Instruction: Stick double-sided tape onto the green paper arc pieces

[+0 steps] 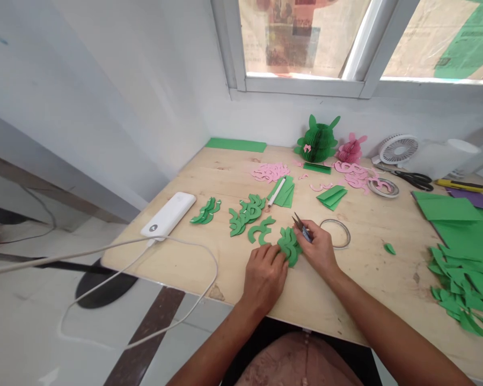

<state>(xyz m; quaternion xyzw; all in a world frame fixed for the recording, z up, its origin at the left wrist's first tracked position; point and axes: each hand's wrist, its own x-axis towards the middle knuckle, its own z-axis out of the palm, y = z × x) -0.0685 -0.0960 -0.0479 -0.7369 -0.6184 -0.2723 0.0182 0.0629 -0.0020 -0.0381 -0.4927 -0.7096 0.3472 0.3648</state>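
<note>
My left hand rests at the front of the wooden table, its fingers close together at the edge of a cluster of green curved paper pieces. Whether those fingers grip a piece is unclear. In my right hand is a small pair of snips, blades pointing up and left, beside the same cluster. More green curved cutouts lie just beyond my left hand, with a larger group behind them and a small stack further left. A tape roll lies right of my right hand.
A white power bank with a cable sits at the left edge. Pink cutouts, a white pen, a green paper figure and a fan stand or lie further back. Green scraps cover the right side.
</note>
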